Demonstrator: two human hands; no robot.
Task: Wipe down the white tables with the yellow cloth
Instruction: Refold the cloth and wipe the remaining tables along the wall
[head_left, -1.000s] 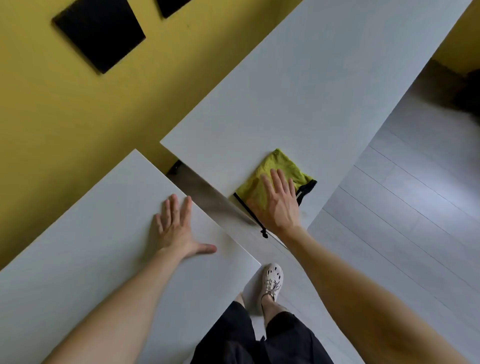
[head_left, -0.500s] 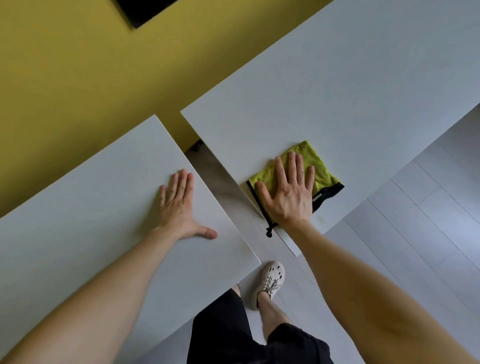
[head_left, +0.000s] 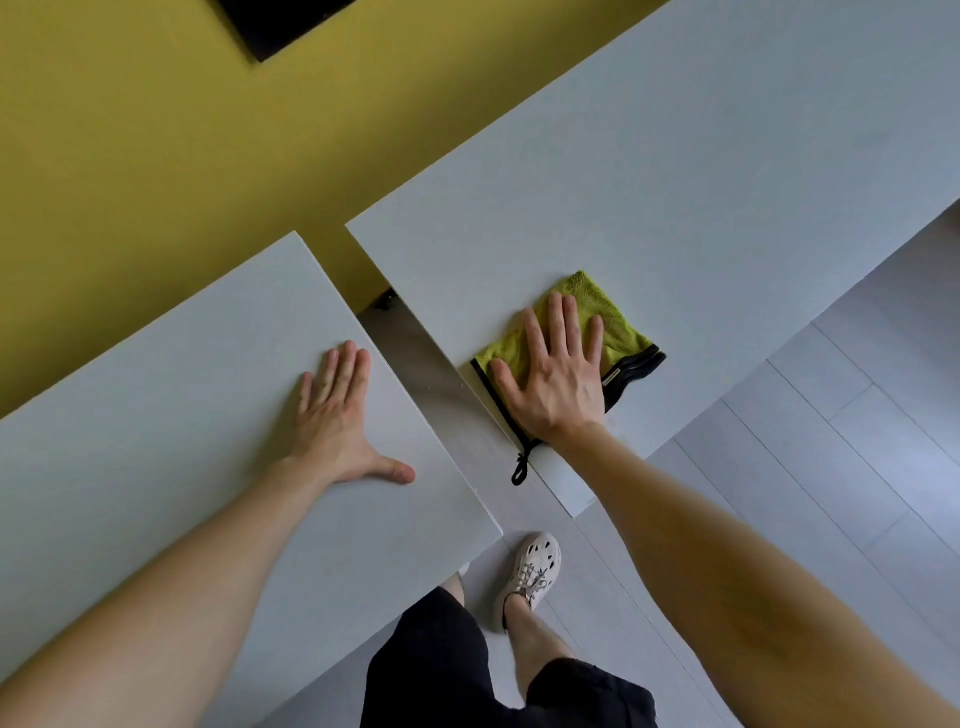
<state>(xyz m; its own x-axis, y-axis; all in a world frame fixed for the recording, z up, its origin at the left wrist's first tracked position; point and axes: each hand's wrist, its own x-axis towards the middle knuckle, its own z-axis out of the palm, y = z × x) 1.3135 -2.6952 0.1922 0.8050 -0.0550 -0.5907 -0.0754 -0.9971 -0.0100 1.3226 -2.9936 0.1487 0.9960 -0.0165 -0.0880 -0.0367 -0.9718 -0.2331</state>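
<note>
A folded yellow cloth with black trim and a small black loop lies near the front corner of the right white table. My right hand presses flat on the cloth, fingers straight and spread. My left hand rests flat on the left white table, near its right edge, with the thumb stretched out to the side. Neither hand is curled round anything.
A narrow gap separates the two tables, showing grey floor. A yellow wall with a black panel runs behind them. My leg and white shoe stand at the gap's near end.
My right hand has slid the cloth a little to the right and farther onto the right table. The left hand stays flat on the left table.
</note>
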